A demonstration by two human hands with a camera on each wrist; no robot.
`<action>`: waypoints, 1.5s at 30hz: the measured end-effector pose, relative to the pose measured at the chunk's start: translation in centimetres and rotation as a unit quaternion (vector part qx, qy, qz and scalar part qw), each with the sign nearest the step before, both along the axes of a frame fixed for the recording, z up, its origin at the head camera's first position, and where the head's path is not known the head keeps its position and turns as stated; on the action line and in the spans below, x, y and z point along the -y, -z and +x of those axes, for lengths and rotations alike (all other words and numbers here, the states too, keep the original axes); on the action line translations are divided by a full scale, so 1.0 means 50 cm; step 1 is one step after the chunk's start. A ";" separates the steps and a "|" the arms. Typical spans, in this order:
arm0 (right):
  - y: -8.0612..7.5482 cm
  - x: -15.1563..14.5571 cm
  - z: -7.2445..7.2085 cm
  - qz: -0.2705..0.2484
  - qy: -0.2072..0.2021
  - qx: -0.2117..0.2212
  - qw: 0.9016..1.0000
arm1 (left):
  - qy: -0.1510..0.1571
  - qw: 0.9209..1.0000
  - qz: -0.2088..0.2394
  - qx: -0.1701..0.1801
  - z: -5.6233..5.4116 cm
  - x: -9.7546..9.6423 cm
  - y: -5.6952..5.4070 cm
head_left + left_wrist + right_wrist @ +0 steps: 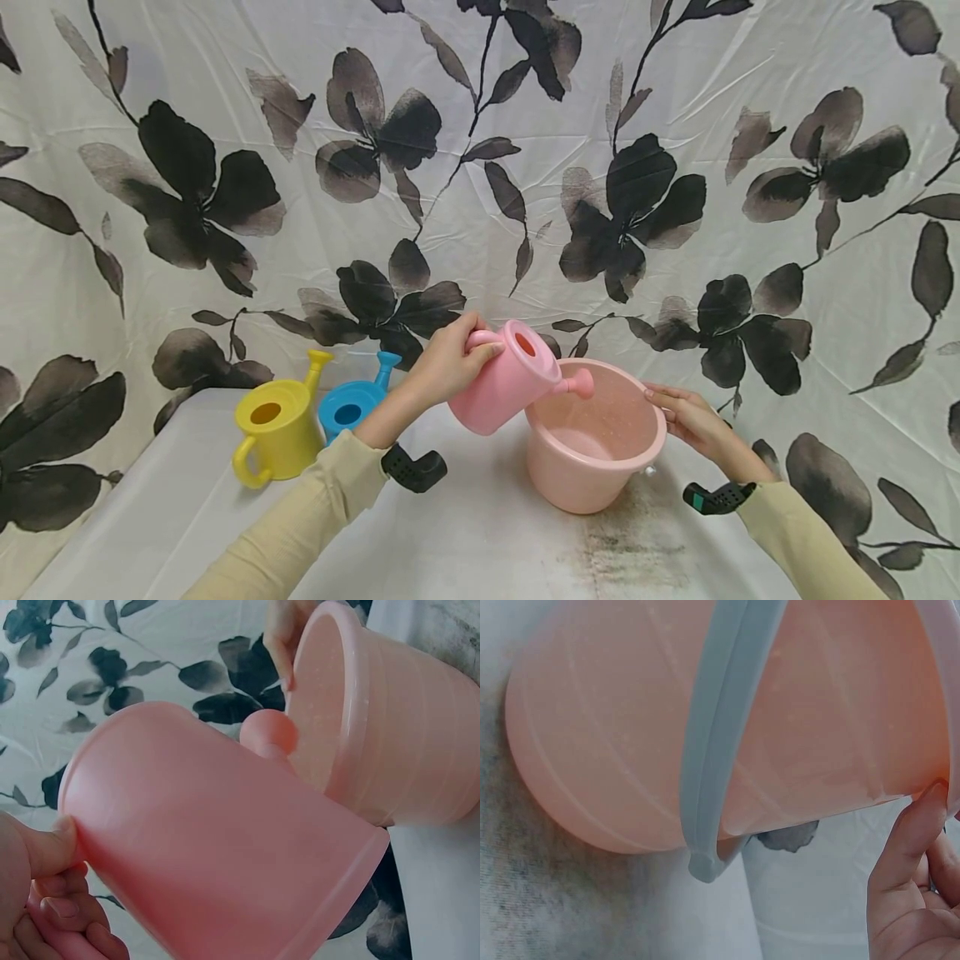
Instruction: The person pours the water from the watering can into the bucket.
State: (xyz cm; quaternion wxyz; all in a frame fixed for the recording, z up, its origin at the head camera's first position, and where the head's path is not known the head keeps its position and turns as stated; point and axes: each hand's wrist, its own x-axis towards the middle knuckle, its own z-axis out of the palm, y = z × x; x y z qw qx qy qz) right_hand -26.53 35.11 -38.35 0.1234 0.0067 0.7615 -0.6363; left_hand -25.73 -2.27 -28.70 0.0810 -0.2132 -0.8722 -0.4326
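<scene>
My left hand point(448, 360) grips the handle of a pink watering can point(495, 392), thumb pressed near its top edge. The can is held tilted, its round spout head point(268, 733) over the near left part of a light pink bucket's point(577, 486) mouth. Whether water flows from the spout cannot be seen. The bucket stands on the table, and my right hand point(693, 423) pinches its right rim. In the right wrist view the thumb point(911, 836) lies against the outer wall just under the rim. A grey bucket handle point(724, 742) hangs down the outside.
A yellow watering can point(281, 433) and a blue watering can point(351, 404) stand side by side at the left of the white table point(465, 517). A dark stained patch point(637, 550) marks the surface near the bucket. A floral cloth point(480, 208) hangs behind.
</scene>
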 end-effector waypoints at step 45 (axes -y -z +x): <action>0.005 -0.001 -0.004 0.004 0.000 -0.007 1.000 | 0.007 1.000 -0.009 -0.007 -0.005 -0.003 -0.004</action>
